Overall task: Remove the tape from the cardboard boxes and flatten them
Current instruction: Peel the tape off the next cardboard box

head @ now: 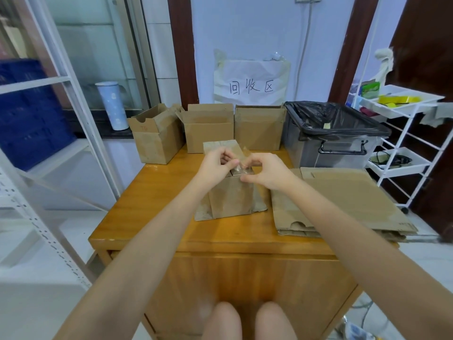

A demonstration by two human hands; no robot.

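A small cardboard box (230, 197) stands upside down in the middle of the wooden table (157, 207), its flaps spread on the tabletop. A strip of clear tape (245, 155) lifts off the box's top. My left hand (215, 165) pinches the tape at the top left of the box. My right hand (267, 170) pinches the tape's other part at the top right. A far flap of the box rises behind my hands.
Three open cardboard boxes (157, 136) (208, 128) (257, 128) line the table's back edge. A bin with a black bag (333, 133) stands at the back right. Flattened cardboard (343, 202) lies stacked on the right. A white trolley (402, 133) stands further right, white shelving (56, 119) on the left.
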